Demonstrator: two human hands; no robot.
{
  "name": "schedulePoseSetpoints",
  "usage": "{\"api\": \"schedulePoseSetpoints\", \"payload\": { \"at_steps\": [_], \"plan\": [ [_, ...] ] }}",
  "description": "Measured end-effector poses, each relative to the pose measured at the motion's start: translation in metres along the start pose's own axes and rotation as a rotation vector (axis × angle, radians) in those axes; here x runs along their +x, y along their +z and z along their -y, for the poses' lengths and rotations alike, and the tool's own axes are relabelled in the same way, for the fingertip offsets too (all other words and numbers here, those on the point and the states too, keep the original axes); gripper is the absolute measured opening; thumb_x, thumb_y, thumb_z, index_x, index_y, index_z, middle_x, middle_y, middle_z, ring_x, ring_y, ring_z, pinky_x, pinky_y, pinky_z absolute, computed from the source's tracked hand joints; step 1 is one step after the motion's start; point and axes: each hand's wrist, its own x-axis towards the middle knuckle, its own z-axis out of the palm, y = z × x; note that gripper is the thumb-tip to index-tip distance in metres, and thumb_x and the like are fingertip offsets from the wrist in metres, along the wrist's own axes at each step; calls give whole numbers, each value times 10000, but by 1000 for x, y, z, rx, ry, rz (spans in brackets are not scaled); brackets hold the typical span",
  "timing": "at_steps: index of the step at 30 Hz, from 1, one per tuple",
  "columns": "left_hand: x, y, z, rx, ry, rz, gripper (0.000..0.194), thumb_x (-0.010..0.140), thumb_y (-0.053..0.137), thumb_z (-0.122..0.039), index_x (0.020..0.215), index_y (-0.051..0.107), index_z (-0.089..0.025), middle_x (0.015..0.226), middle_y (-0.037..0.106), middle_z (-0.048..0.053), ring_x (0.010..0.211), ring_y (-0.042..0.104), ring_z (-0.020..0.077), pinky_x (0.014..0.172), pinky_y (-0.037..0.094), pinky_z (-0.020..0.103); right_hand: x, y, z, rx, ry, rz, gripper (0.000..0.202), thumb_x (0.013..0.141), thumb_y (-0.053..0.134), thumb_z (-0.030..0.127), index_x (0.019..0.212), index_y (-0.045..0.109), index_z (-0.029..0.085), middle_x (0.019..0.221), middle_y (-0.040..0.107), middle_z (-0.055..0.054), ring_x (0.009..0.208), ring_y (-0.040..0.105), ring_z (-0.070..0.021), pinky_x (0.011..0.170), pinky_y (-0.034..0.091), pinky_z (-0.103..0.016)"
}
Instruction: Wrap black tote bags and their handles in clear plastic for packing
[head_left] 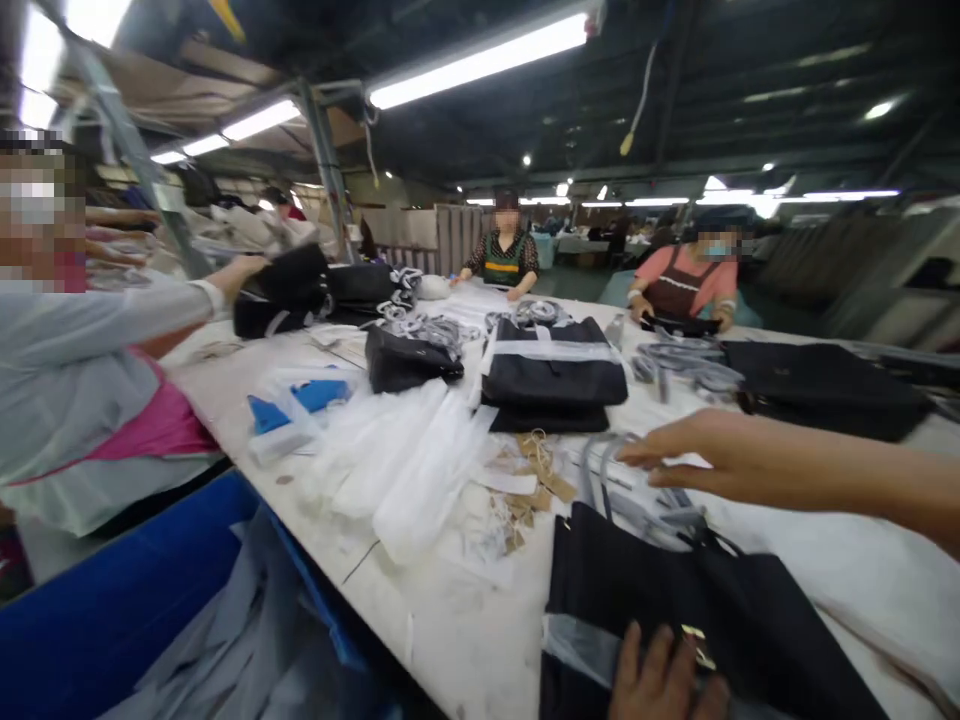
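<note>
A black handbag (675, 570) lies on the table in front of me, with a clear plastic strip (581, 645) across its lower part and a gold clasp (699, 647). Flat on the bag beside the clasp rests my left hand (664, 680), fingers spread. My right hand (690, 450) reaches in from the right above the bag's top edge. Its fingers close at the tip of a grey-wrapped handle (600, 475) that loops up from the bag. More grey wrapping (667, 515) lies behind the top edge, partly under my right hand.
White plastic sleeves (409, 460) and brown tags with strings (536, 470) lie left of the bag. Further back are stacked black bags (555, 370) and another bag (825, 385). A blue bin (135, 610) stands below the table's left edge. Several co-workers surround the table.
</note>
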Motion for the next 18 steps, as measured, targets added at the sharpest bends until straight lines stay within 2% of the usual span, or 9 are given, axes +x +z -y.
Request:
{"api": "schedulePoseSetpoints", "payload": {
  "at_steps": [2,3,6,8,11,15,18],
  "plan": [
    [-10,-12,-4,-71,1,-30,469,955,460,-286,1420,497,-236,1532,427,53,1380,431,276,1138,372,513,-76,37,-9,64,192,-62,367,919,556,409,1243,692,305,1199,711,-22,1058,689,-278,904,558,-361],
    [-15,-18,-5,-91,-22,-42,491,960,455,-277,1450,456,-243,1557,387,36,1415,381,256,1166,337,502,-112,55,-11,94,291,-116,361,913,561,412,1222,706,295,1183,718,-32,1048,692,-289,903,560,-377],
    [-19,-30,-6,-89,-71,-5,499,961,448,-208,1457,444,-258,1551,399,28,1434,347,242,1199,268,509,-200,111,-1,174,532,-252,327,908,562,409,1138,748,269,1095,750,-50,980,715,-299,866,576,-403],
    [-16,-32,-7,-50,-68,18,497,960,430,-163,1445,459,-264,1546,408,23,1435,346,239,1198,261,515,-236,147,15,224,624,-323,300,924,551,406,1083,762,265,1048,763,-49,946,724,-289,839,588,-401],
    [-12,-35,-12,28,-45,35,483,974,387,-142,1433,473,-268,1537,422,14,1427,361,229,1189,277,507,-253,200,44,265,651,-488,281,958,528,366,1122,735,270,1106,747,-42,1018,704,-264,908,572,-401],
    [-8,-37,-18,115,-44,33,458,994,364,-166,1428,483,-252,1522,443,37,1418,380,236,1180,285,501,-236,264,64,198,489,-683,354,965,527,243,1306,621,263,1365,609,-57,1270,557,-254,1092,451,-450],
    [-5,-36,-24,156,-49,45,450,1001,367,-193,1435,477,-236,1532,427,52,1432,359,240,1179,281,499,-225,293,66,140,371,-754,402,963,508,170,1352,575,249,1434,546,-62,1372,443,-257,1143,384,-489]
  ]
}}
